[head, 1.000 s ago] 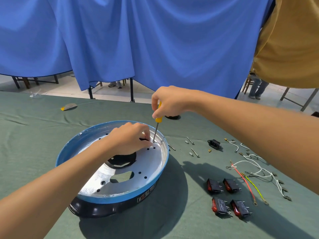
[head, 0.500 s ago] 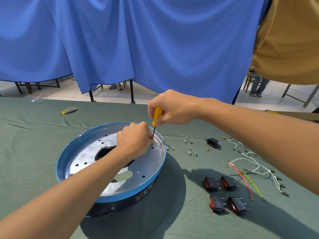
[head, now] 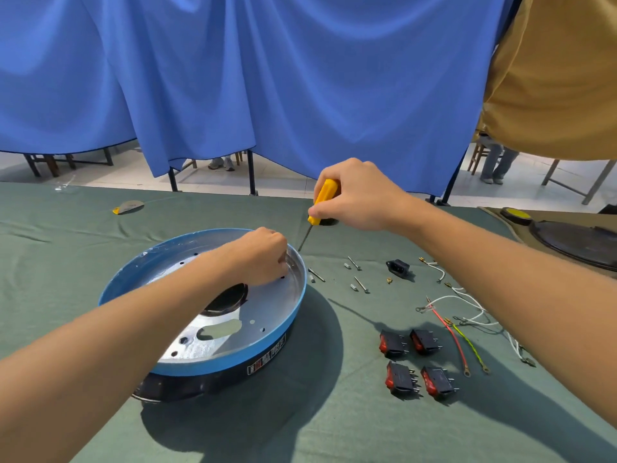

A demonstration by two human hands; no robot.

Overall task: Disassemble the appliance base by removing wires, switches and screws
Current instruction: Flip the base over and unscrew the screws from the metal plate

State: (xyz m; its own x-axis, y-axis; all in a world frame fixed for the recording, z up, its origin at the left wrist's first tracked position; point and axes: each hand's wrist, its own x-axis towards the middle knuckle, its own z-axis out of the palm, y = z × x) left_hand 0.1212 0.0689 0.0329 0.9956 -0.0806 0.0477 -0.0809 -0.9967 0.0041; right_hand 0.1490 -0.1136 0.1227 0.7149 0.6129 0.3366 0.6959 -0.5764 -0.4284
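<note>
The round appliance base (head: 280,325), blue-rimmed with a silver perforated plate and black underside, lies on the green table cloth at centre left. My left hand (head: 262,259) rests inside its far right edge, fingers pinched together over a hole; whatever it pinches is hidden. My right hand (head: 357,195) holds a yellow-handled screwdriver (head: 322,200) lifted above the rim, its tip just outside the far right edge. Loose screws (head: 359,282) lie right of the base. Several red-and-black switches (head: 417,359) and loose wires (head: 464,322) lie further right.
A black socket part (head: 397,267) sits beyond the screws. A dark round lid (head: 581,242) lies at the far right. A small yellow-grey scrap (head: 128,207) is at the far left of the table. Blue curtain (head: 267,78) hangs behind; a person in a tan shirt (head: 561,78) stands at the right.
My right hand has lifted the screwdriver up and right, out of the base. My left hand stayed at the rim, fingers closed over the hole. The camera view has shifted slightly.
</note>
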